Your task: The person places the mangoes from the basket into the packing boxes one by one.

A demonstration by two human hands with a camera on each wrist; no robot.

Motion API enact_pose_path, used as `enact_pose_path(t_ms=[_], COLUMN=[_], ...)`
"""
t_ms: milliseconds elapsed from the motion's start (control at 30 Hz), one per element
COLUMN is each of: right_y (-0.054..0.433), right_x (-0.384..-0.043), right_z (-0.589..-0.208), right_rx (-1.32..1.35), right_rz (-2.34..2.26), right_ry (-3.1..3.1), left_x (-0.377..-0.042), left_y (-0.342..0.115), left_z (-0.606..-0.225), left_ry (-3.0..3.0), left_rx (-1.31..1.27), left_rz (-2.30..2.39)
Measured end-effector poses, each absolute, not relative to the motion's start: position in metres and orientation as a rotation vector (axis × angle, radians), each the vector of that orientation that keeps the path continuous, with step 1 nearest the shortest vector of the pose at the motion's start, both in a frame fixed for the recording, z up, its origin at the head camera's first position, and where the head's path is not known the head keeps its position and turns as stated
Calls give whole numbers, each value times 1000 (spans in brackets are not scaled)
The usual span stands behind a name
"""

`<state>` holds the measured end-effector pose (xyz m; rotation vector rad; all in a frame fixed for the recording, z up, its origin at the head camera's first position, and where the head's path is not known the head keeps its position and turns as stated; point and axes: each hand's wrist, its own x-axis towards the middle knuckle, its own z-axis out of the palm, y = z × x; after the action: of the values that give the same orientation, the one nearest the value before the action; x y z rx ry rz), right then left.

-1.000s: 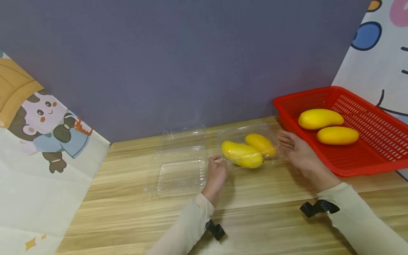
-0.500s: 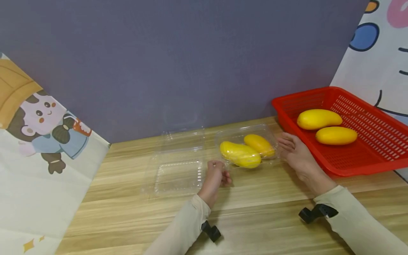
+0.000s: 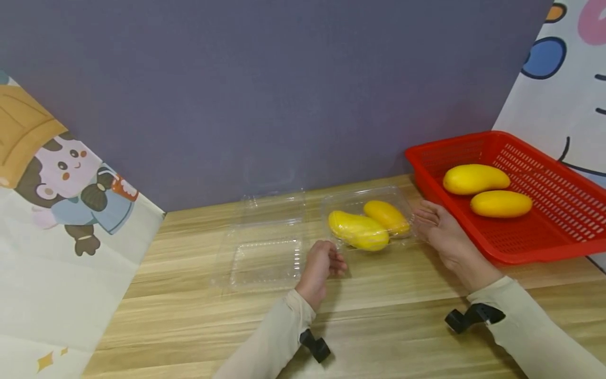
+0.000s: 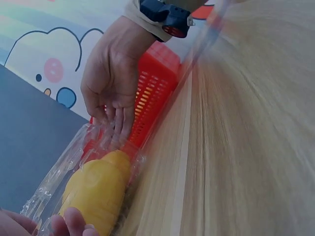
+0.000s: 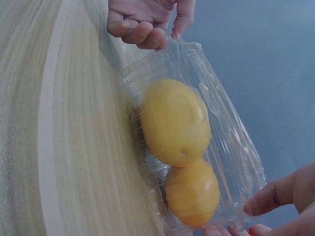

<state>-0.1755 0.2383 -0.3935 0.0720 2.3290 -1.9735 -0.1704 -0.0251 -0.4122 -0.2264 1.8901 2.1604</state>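
The left hand [image 3: 322, 267], fingers curled, and right hand [image 3: 446, 239], fingers slightly bent, pinched opposite ends of a clear container [image 3: 346, 201] holding two yellow mangoes [image 3: 358, 230].

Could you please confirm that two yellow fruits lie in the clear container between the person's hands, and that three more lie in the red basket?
Not quite: the red basket holds two yellow fruits, not three, as the head view shows. The rest stands: two lie in the clear container between the hands.
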Motion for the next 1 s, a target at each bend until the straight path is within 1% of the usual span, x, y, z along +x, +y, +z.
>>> enact_pose_path(t_ms=[300,467,633,1000], right_y=[240,246,253,249], right_x=[-175,-173,-171,-180], right_z=[-398,-401,-400,-401], right_rx=[111,173,154,200], right_rz=[-1943,-1845,-1819,-1851], right_ry=[2239,2257,2159,2143], left_x=[-172,-172,-173,-171], left_y=[-26,-25,-24,-25], left_z=[-414,-413,-411,-411], left_ry=[1847,1845,1842,1832], left_rx=[-290,-311,-326,-311], left_rz=[2295,2258,2210,2222])
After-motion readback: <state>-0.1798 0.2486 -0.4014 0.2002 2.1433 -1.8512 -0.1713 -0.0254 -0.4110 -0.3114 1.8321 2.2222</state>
